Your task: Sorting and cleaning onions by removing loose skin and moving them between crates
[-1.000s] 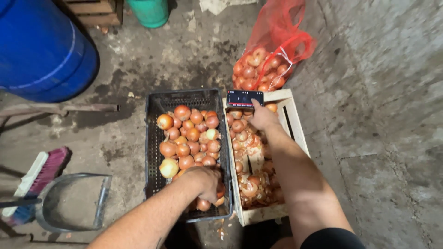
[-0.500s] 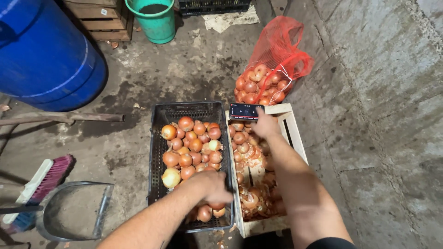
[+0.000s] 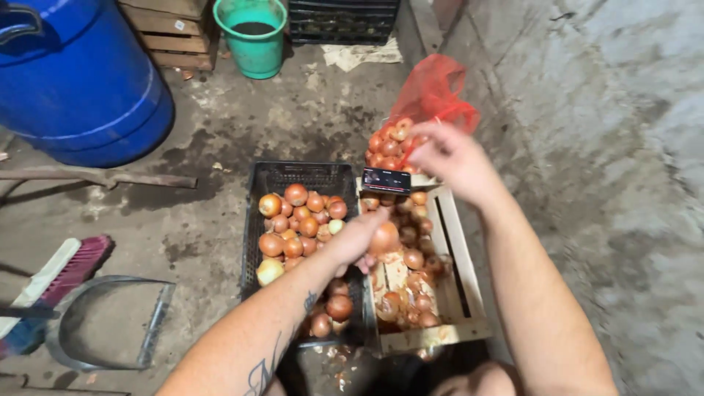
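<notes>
Lifted now, left hand (image 3: 361,242) grip holds onion (image 3: 384,237), seemingly over wooden crate (image 3: 456,249).

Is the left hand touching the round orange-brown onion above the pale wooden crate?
Touching. The head view shows the left hand with its fingers wrapped around the round orange-brown onion, above the pale wooden crate.

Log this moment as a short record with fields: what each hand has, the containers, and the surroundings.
left hand: left hand holds an onion over the wooden crate
right hand: right hand raised, blurred, by the red mesh sack; grip unclear
black crate: black plastic crate, part-filled with onions
phone: dark phone on the wooden crate's far edge
surroundings: blue barrel, green bucket, broom on the concrete floor
</notes>
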